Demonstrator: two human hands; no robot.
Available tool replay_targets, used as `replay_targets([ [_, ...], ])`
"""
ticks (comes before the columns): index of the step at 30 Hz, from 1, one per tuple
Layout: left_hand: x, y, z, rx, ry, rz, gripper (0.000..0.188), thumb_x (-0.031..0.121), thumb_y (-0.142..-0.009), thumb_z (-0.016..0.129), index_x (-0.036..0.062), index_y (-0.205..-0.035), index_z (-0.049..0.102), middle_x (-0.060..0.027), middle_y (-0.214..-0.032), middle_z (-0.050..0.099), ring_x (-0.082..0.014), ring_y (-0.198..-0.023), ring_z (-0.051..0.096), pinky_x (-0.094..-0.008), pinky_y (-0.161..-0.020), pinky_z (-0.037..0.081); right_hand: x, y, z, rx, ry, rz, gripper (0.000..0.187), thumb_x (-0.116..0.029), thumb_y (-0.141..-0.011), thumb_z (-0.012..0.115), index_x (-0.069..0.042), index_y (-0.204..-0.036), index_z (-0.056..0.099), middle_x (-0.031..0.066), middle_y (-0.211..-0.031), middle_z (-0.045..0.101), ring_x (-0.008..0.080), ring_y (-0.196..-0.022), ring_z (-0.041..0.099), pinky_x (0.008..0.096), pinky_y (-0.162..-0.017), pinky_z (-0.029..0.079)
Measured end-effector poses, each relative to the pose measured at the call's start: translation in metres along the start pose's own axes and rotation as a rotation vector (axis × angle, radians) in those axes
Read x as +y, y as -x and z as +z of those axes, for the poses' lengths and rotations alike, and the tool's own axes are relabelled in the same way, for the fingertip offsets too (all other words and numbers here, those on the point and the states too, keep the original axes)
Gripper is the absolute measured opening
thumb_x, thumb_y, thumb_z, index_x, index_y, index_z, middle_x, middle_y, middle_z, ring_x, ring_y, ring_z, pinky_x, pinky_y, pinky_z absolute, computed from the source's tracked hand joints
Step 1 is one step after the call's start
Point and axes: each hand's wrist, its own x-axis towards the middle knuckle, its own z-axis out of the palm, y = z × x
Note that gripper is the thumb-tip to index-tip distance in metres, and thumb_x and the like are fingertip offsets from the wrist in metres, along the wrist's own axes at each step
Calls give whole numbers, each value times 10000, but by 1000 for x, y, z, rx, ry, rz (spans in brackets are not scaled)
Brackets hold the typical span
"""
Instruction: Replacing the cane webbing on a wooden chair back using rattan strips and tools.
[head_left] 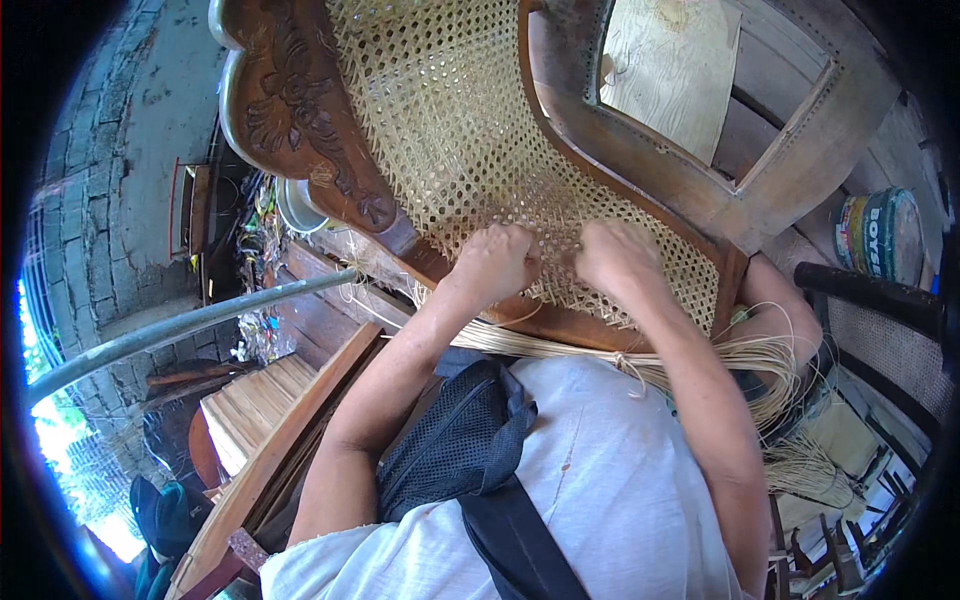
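Woven cane webbing (440,110) spans a carved brown wooden chair frame (300,110) in front of me. My left hand (497,262) is curled closed over the webbing near its lower edge. A short gap to the right, my right hand (618,258) is closed too, its knuckles up against the weave. Whatever the fingers of either hand pinch is hidden beneath them. Below the frame's near rail, a tied bundle of pale cane strands (630,368) lies across my lap and loops out to the right.
An unwoven wooden chair frame (690,190) leans at the upper right, beside a paint can (880,235). A metal pipe (200,325) crosses on the left, above wooden boards (260,410). More cane strands (815,470) and dark furniture (880,310) are at the right. A brick wall stands far left.
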Motion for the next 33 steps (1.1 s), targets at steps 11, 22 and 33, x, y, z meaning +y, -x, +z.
replay_targets([
  [11, 25, -34, -1, -257, 998, -19, 223, 102, -964, 571, 66, -1140, 704, -114, -1090, 717, -160, -1004, 669, -321, -873, 536, 65, 35, -49, 238, -132, 110, 424, -446, -808, 738, -30, -755, 685, 171, -748, 681, 303, -756, 686, 448, -690, 503],
  [22, -5, -21, 2, 89, 378, -153, 277, 273, -753, 763, 57, -927, 754, -210, -798, 699, -311, -743, 707, -383, -735, 557, 12, 1, 8, 13, -109, -56, 213, -131, -841, 615, 10, -989, 675, 230, -1080, 656, 359, -1059, 632, 451, -922, 508],
  [33, -20, -31, 8, -52, 252, 26, 327, 332, -753, 736, 27, -871, 742, -230, -819, 690, -352, -811, 693, -412, -810, 543, -6, -10, 8, -30, -83, -50, 259, -22, -851, 558, 23, -1085, 660, 221, -1106, 672, 333, -1027, 671, 424, -882, 550],
])
